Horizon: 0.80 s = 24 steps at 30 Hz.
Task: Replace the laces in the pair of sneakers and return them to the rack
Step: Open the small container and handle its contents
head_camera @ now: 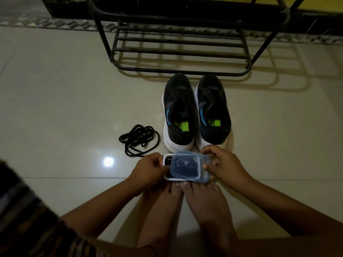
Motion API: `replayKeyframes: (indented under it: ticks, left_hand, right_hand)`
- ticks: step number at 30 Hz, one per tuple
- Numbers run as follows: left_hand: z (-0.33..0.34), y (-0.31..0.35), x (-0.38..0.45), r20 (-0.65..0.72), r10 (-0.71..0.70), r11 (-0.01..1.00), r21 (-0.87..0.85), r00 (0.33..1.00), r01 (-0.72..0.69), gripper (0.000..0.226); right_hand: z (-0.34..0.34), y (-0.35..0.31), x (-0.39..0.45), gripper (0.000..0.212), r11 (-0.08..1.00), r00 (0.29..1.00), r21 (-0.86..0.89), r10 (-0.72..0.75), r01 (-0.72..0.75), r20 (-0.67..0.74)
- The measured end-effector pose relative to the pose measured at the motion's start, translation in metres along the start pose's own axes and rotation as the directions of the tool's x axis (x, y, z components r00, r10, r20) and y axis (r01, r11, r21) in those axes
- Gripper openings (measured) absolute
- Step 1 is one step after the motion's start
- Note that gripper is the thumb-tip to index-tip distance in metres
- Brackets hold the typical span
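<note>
A: How many shoes do you count?

B: Two. A pair of black mesh sneakers with thick white soles [196, 110] stands side by side on the pale glossy tiled floor [65, 89], heels toward the person, toes pointing at the rack. Both have bright green patches on the insoles and blue stripes on the sides.

A: And laces?

B: One loose bundle of black cord laces [140, 139] lies coiled on the tiles just left of the left sneaker. Something dark also sits inside the box, but I cannot tell what it is.

A: What box?

B: One small white rectangular plastic container [166, 166], with one translucent blue lid [190, 168] tilted across it, shifted to the right so the container's left end shows. It is held above the person's two bare feet [185, 201].

A: The hands?

B: Two. The left hand [148, 167] grips the container's left end, fingers curled round it. The right hand [220, 164] pinches the lid's right edge between thumb and fingers.

A: Anything else around?

B: One black metal-tube shoe rack [181, 52] with slatted shelves stands just beyond the sneakers' toes, throwing barred shadows. A striped sleeve [27, 219] fills the lower left corner.
</note>
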<state>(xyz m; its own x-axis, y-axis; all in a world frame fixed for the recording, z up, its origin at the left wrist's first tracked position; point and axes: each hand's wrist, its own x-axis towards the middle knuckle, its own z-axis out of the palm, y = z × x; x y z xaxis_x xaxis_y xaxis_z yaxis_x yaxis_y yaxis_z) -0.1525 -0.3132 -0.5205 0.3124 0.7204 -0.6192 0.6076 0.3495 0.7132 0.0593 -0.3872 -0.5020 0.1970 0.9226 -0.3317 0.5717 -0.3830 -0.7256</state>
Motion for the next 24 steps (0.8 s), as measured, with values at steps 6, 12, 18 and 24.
replayKeyframes:
  ticks: [6,12,18,24]
  left_hand:
    - [-0.005,0.000,-0.006,0.010,0.050,0.995,-0.089,0.999,-0.049,0.021]
    - [-0.012,0.002,-0.010,0.093,0.025,0.958,-0.287,0.995,0.003,0.007]
    - [-0.017,0.002,-0.008,0.119,0.012,0.955,-0.296,0.993,0.024,0.009]
    - [-0.020,0.003,-0.010,0.097,0.057,0.970,-0.243,0.994,-0.032,0.015]
  right_hand:
    - [0.011,-0.005,-0.001,0.051,0.982,0.996,-0.167,-0.085,0.087,0.019]
    - [0.004,-0.011,-0.009,0.092,0.946,0.954,-0.267,-0.107,0.184,0.279]
    - [0.007,-0.025,-0.008,0.091,0.839,0.944,-0.491,-0.078,0.237,0.322]
    - [0.005,-0.038,-0.003,0.087,0.705,0.929,-0.641,-0.069,0.304,0.364]
